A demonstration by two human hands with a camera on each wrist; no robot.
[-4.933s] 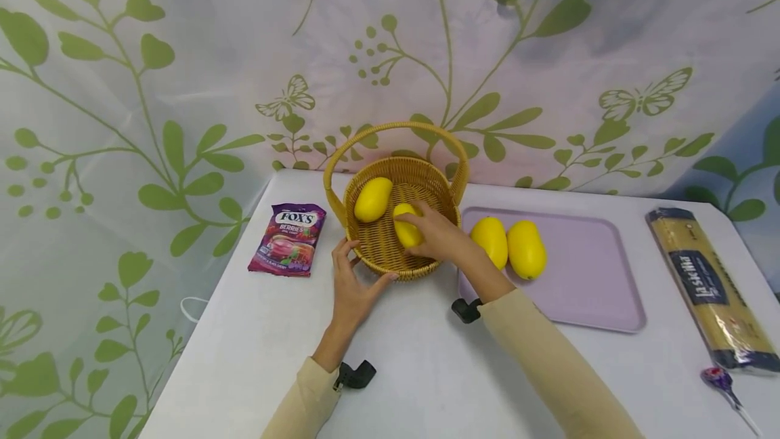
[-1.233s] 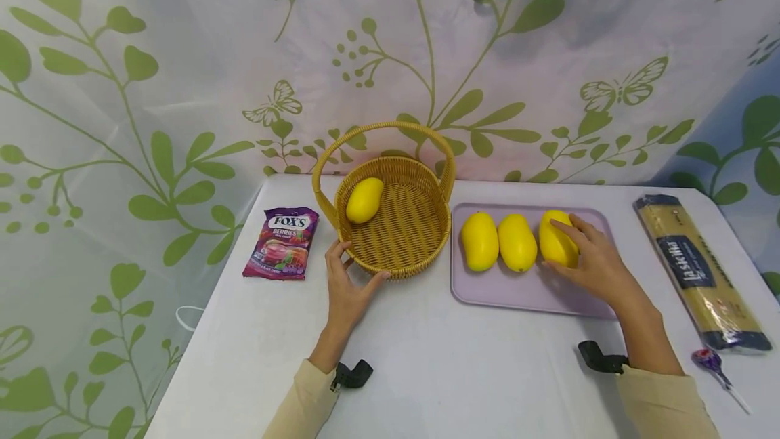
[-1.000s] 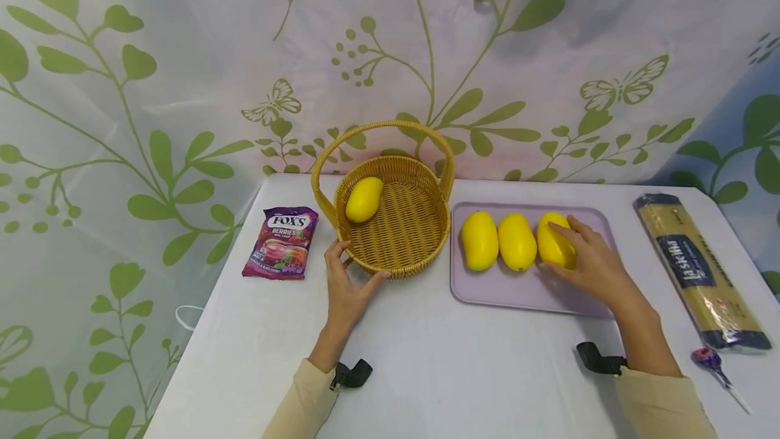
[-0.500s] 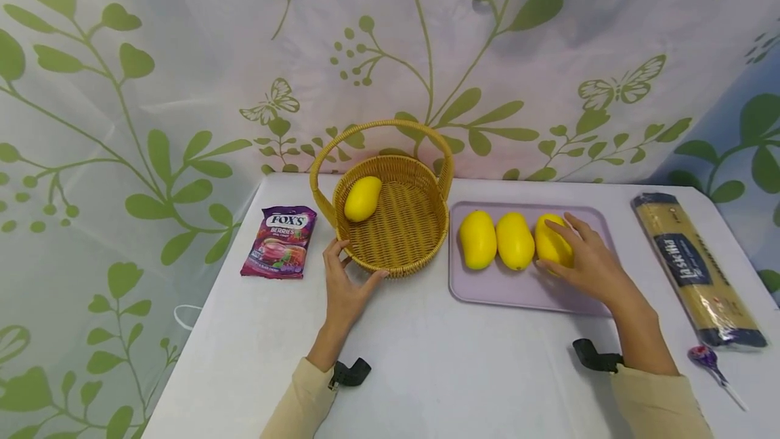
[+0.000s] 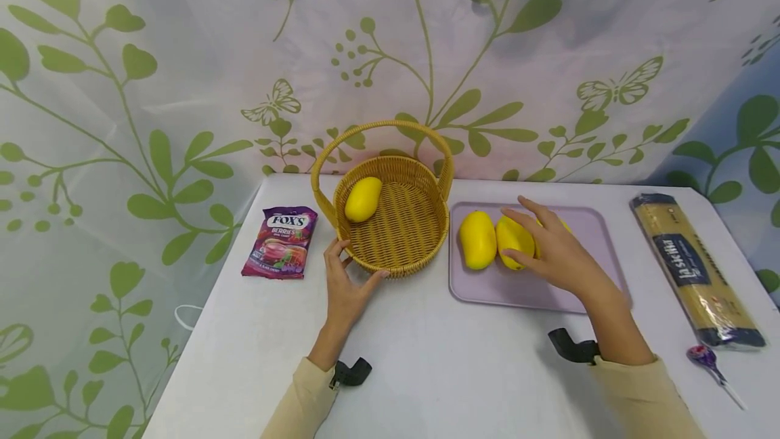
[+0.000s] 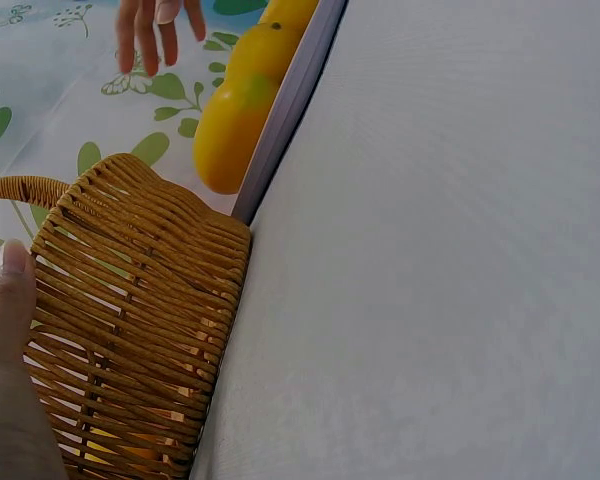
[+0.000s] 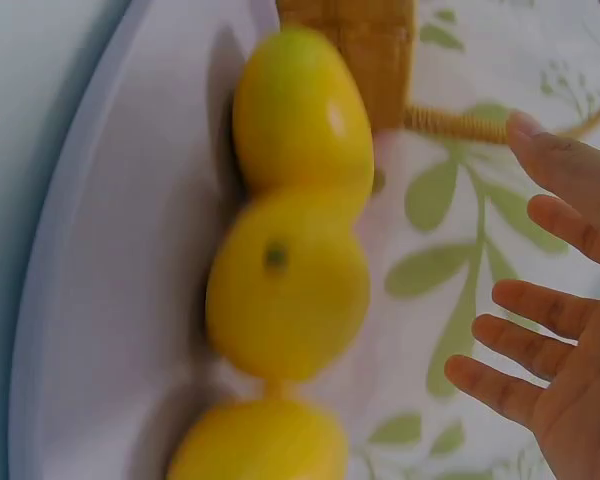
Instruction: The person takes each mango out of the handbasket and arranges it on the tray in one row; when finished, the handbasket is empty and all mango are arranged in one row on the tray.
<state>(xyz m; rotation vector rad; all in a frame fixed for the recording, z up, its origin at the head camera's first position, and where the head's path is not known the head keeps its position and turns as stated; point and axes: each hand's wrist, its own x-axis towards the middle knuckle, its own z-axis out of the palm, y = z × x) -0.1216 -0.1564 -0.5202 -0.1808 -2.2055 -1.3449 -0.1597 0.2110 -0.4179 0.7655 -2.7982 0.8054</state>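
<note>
My left hand (image 5: 349, 293) holds the front left of a round wicker basket (image 5: 399, 271), thumb on its rim in the left wrist view. Inside the basket, at its left, lies one yellow mango (image 5: 363, 199). A lilac tray (image 5: 500, 291) to the right bears three more mangoes in a row: a left mango (image 5: 478, 240), a middle mango (image 5: 510, 230) and a right mango (image 7: 260, 445). Above the latter two hovers my right hand (image 5: 560, 253), its fingers spread and holding nothing; it hides most of the right mango in the head view.
A purple candy bag (image 5: 280, 242) lies left of the basket. Right of the tray are a pasta pack (image 5: 695, 269) and a wrapped lollipop (image 5: 714, 374). A leaf-patterned curtain (image 5: 390, 53) stands behind the white table (image 5: 426, 371).
My right hand carried a mango from the basket to the tray's right, then let it go and moved left above the mangoes. My left hand stays on the basket.
</note>
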